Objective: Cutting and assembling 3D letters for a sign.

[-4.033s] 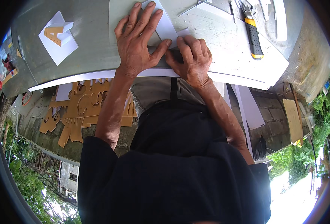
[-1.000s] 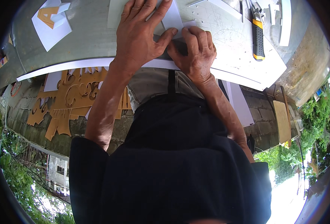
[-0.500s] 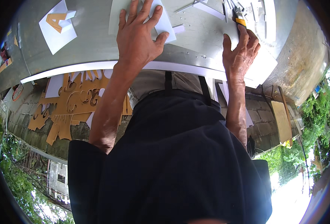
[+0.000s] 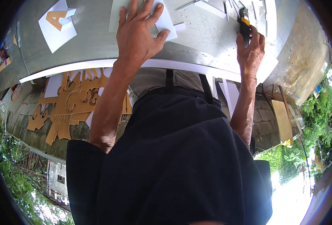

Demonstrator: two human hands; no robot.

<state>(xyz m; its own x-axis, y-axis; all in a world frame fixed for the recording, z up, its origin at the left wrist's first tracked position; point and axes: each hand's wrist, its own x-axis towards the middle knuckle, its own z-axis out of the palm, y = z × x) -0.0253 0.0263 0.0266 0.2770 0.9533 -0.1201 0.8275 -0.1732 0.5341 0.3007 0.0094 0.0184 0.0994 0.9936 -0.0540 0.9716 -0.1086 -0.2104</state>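
Observation:
My left hand (image 4: 139, 37) lies with its fingers spread on a white sheet piece (image 4: 163, 23) on the grey metal tabletop (image 4: 94, 41). Part of that piece is hidden under the palm and fingers. At the right, my right hand (image 4: 251, 52) has thumb and fingers on either side of a utility knife (image 4: 245, 32) with a black and yellow handle. The knife points away from me, toward several thin strips at the top of the view. Far to the left, a tan letter-shaped cutout (image 4: 56, 19) rests on a folded white sheet (image 4: 54, 39).
A long white strip (image 4: 72, 66) runs along the table's near edge. Several white offcuts (image 4: 211, 9) lie beyond my hands. Below the table, tan cut-out boards (image 4: 74, 97) are piled at the left, and a board (image 4: 282, 120) leans at the right.
My right hand has shifted right, and its thumb has come in against the knife handle. More of the handle shows now. My left hand has stayed nearly still.

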